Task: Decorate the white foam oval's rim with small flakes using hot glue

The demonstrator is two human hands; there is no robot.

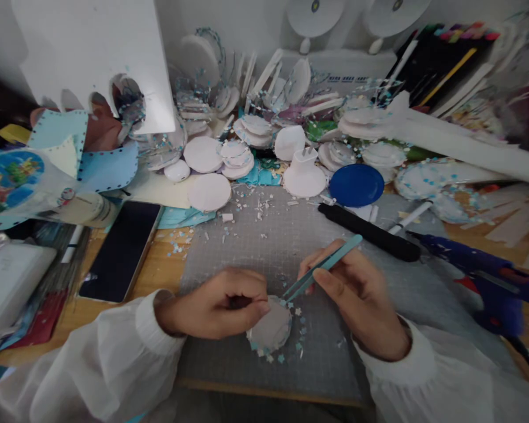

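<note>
A pair of light teal tweezers [324, 267] is held in my right hand [357, 288], its tips at the upper right edge of a small white disc [271, 326]. Small pale blue and white stars [300, 338] lie along the disc's right and lower edge, some on the mat beside it. My left hand [224, 302] is closed, with thumb and forefinger pinched together over the disc's upper left edge. What sits between those fingertips is too small to make out.
Grey cutting mat [233, 252] beneath, with white scraps. Phone [121, 249] at left; black-handled tool [370, 232], blue lid [356, 185] and blue glue gun [489, 282] at right. Several white discs [209, 192] and star-covered wire pieces crowd the back.
</note>
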